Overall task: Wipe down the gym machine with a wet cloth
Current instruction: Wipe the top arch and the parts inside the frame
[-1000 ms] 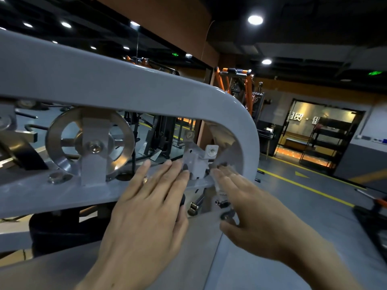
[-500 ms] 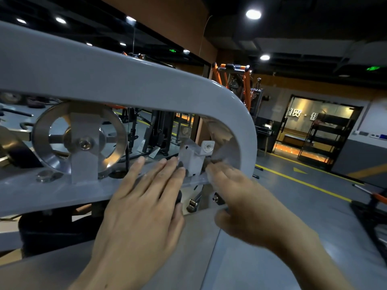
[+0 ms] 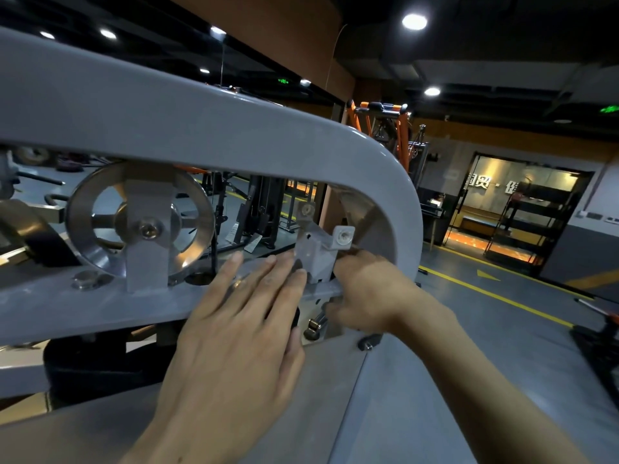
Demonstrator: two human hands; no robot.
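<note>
Right hand (image 3: 371, 289) pushed deeper behind bracket (image 3: 315, 254); left hand (image 3: 241, 329) unmoved.

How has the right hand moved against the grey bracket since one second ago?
Yes. The right hand slid forward, its fingers now tucked behind the grey bracket.

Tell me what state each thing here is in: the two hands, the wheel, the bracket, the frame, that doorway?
left hand: flat, fingers straight, resting on the lower bar of the machine.
right hand: fingers curled at the bar's end below the bracket; no cloth visible.
pulley wheel: bolted in its mount, upright.
grey bracket: fixed on the bar, between the hands.
curved frame: intact, arching over.
doorway: open, lit inside.
</note>
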